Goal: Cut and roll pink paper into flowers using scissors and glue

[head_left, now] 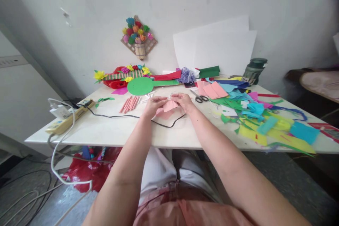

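Left hand (155,106): fingers pinched on the left edge of the pink paper (169,106).
Right hand (186,101): pinching its right edge; paper held between both hands, over the table (119,130).
Paper scraps (265,122): heaped well right of the right hand.
Green disc (140,85): beyond the left hand.
Pink sticks (129,104): near, left of the left hand.
Scissors (200,97): just beyond the right hand.

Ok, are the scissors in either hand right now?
No, the scissors lie on the table beside the right hand, which holds a pink paper piece with the left hand.
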A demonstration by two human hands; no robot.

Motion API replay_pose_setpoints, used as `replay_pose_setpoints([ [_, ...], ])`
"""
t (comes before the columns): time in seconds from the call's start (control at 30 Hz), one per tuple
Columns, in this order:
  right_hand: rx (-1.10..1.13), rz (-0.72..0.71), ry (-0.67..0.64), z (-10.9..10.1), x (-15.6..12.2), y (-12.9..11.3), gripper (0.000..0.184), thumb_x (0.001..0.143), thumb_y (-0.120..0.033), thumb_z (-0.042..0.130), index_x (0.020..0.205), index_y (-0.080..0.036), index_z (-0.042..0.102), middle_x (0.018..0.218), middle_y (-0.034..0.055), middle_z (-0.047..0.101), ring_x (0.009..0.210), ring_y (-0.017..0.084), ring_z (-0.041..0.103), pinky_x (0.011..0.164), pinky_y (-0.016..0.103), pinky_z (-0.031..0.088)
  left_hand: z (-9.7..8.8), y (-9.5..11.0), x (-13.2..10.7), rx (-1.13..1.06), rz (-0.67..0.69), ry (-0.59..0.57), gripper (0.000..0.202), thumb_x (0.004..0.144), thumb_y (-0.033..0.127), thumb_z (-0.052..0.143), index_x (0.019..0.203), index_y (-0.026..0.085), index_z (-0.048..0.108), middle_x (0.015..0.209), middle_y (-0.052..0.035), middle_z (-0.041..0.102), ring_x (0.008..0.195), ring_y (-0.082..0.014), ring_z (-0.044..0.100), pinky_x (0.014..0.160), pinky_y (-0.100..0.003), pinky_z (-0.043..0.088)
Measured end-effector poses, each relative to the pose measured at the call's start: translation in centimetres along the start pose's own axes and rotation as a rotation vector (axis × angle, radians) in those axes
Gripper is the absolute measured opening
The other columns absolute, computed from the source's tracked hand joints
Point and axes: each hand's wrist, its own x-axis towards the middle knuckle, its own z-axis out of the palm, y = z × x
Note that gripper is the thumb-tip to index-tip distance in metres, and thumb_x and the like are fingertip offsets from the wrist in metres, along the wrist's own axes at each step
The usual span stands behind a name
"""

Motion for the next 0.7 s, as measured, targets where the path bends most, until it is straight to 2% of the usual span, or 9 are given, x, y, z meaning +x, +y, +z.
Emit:
replay_pose_setpoints([
  [0.3,0.006,0.007,-0.013,-0.03,-0.06,-0.05,0.028,0.047,-0.033,0.08,0.065,-0.017,0.066,0.051,-0.0025,0.059,0.046,0.01,0.05,0.044,0.023,0.039,-0.3,-0.25,0.09,0.022,0.006,-0.002,0.037,0.051,0.032,0.082,0.08,0.013,0.072,0.068,-0.0038,0.068,0.061,-0.0129,0.06,0.062,-0.028,0.05],
  [0.5,-0.005,0.007,-0.011,-0.05,-0.09,-0.05,0.029,0.047,-0.033,0.08,0.066,-0.017,0.066,0.055,-0.0017,0.061,0.049,0.011,0.053,0.048,0.023,0.042,-0.4,-0.24,0.06,0.056,0.016,-0.015,0.047,0.054,0.034,0.08,0.095,0.014,0.07,0.069,-0.0026,0.067,0.063,-0.0133,0.061,0.064,-0.028,0.05],
  [0.7,-0.005,0.0,-0.009,-0.04,0.02,0.15,0.028,0.047,-0.032,0.079,0.066,-0.016,0.066,0.055,-0.0017,0.061,0.049,0.01,0.052,0.049,0.023,0.041,-0.33,-0.11,-0.06,0.067,0.019,-0.027,0.044,0.055,0.035,0.08,0.093,0.013,0.071,0.068,-0.0024,0.067,0.061,-0.0118,0.06,0.063,-0.027,0.049],
])
